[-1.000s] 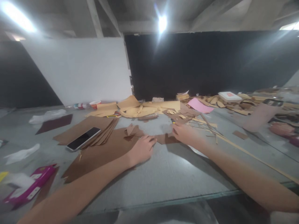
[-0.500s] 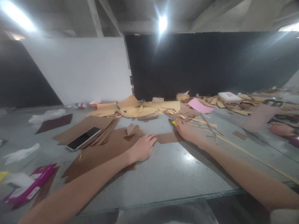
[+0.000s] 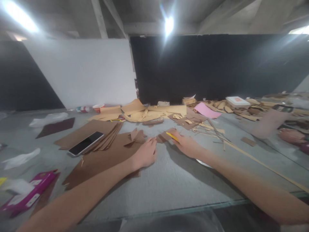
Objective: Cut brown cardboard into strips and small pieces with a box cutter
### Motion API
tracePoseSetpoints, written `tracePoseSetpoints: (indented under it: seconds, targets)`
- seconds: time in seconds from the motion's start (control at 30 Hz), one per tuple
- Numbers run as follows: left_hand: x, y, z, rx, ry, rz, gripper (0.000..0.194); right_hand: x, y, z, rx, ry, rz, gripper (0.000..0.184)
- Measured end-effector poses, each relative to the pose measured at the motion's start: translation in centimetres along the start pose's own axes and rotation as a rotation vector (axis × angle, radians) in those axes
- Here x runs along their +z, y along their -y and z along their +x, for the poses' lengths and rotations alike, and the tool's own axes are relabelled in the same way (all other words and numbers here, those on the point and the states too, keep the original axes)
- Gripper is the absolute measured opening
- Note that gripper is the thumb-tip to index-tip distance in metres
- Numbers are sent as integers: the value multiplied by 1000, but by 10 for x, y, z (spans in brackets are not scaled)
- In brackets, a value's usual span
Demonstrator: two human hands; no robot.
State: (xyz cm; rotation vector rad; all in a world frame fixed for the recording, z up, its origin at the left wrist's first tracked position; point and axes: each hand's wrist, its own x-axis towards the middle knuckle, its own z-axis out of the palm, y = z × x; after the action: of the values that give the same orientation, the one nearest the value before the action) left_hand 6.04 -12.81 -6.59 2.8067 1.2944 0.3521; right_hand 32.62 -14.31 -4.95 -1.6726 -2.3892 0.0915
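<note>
My right hand (image 3: 187, 145) is closed around a slim yellow utility knife (image 3: 173, 137), which points up and left; its blade cannot be made out. Between my hands a small flat brown strip (image 3: 163, 138) lies on the table, partly hidden by the right fingers. My left hand (image 3: 146, 152) rests at the strip's left end, fingers curled together, its fingertips seemingly on the edge. Under and beside the left wrist is a large brown sheet (image 3: 103, 164), with folded brown scraps (image 3: 135, 138) on it.
A phone (image 3: 86, 143) lies on stacked brown sheets at left, with a purple packet (image 3: 31, 193) nearer. Tan offcuts (image 3: 166, 111), a pink sheet (image 3: 207, 110) and a white box (image 3: 238, 101) are at the back. Another person's hand (image 3: 292, 135) is at far right.
My right hand has moved left with the yellow knife, closer to my left hand, and now covers part of the brown strip. My left hand has shifted slightly left.
</note>
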Motion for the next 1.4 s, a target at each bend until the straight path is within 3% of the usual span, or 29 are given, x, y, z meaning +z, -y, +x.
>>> tracePoseSetpoints:
  seconds: [0.2, 0.57, 0.83, 1.4]
  targets:
    - [-4, 7, 3, 95, -25, 84, 35, -3, 19, -12, -44, 44, -69, 52]
    - [-1, 10, 5, 131, -61, 74, 35, -6, 54, -26, -115, 116, -123, 56]
    - [-2, 20, 8, 216, -62, 43, 38, -8, 51, -24, 1, 69, -209, 55]
    - [-4, 20, 12, 209, -50, 56, 39, 4, 58, -24, -50, 83, -211, 60]
